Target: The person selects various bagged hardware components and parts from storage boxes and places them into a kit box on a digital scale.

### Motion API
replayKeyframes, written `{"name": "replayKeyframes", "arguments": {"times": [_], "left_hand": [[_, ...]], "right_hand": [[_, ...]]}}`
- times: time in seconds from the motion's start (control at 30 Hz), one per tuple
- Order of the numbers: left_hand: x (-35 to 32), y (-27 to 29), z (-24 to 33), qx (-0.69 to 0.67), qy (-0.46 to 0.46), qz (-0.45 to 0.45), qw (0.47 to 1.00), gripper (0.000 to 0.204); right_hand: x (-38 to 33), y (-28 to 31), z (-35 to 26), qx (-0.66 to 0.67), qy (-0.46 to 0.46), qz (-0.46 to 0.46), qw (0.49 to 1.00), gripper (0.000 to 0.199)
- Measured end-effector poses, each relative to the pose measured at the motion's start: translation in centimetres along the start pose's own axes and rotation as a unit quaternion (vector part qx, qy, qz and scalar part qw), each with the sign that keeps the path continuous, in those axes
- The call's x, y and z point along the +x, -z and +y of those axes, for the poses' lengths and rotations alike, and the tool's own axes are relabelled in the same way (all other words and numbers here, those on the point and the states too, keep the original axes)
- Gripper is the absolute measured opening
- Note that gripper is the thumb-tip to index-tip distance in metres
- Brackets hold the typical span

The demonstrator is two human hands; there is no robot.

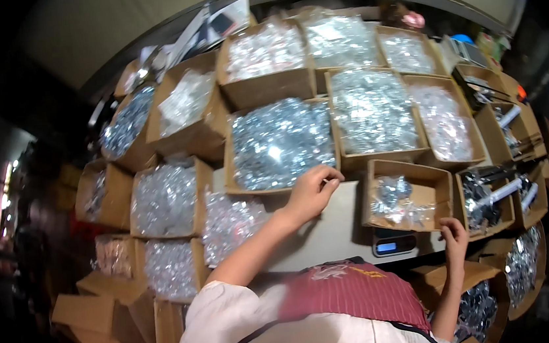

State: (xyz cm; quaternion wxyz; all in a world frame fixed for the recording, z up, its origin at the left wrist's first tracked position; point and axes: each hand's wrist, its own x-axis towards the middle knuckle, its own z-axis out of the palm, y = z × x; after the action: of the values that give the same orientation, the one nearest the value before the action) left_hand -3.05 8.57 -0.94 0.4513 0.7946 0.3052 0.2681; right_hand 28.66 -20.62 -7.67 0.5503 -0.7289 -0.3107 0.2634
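Note:
My left hand [315,193] is closed over the front edge of a cardboard box [283,188] heaped with shiny blue-silver packets [281,141]. Its thumb and fingers are drawn together; whatever they may hold is too small to tell. To the right, a small cardboard box [436,189] sits on a digital scale [394,244] with a lit blue display. Inside that box lie a few clear and silvery packets [396,196]. My right hand [453,233] is at its front right corner, fingers bent inward and seeming to touch the cardboard. Anything between them is hidden.
Cardboard boxes of clear and silvery packets surround the pale tabletop [295,245], including a bright silver one [374,112]. A pile of clear packets [230,225] lies left of my left arm. Boxes with black parts [482,201] stand right. Open carton flaps [90,315] jut out lower left.

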Motion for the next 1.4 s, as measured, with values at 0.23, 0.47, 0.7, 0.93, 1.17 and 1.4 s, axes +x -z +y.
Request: {"name": "replayKeyframes", "arguments": {"times": [0.23,0.47,0.7,0.93,1.17,1.4], "left_hand": [[-11.0,10.9,-6.8,0.321,0.116,0.186,0.922,0.020],[-14.3,9.4,-10.0,0.354,0.171,0.179,0.902,0.043],[-12.7,10.0,-11.4,0.110,0.080,0.315,0.939,0.011],[-10.9,9.8,-8.8,-0.290,0.167,0.293,0.896,0.014],[-6.2,3.1,-4.6,-0.340,0.160,0.054,0.925,0.034],[-2.4,2.3,0.4,-0.319,0.012,-0.097,0.943,0.061]], "right_hand": [[0.8,-2.1,2.1,-0.055,0.082,0.110,0.989,0.014],[0.6,-2.5,1.5,-0.090,0.148,0.114,0.978,0.012],[0.0,-2.2,2.0,-0.095,0.145,0.106,0.979,0.014],[0.2,-0.6,2.5,-0.051,0.097,0.100,0.989,0.015],[1.0,-1.7,2.5,-0.081,0.133,0.104,0.982,0.013],[-0.7,-1.8,2.8,-0.120,0.143,0.087,0.979,0.019]]}}
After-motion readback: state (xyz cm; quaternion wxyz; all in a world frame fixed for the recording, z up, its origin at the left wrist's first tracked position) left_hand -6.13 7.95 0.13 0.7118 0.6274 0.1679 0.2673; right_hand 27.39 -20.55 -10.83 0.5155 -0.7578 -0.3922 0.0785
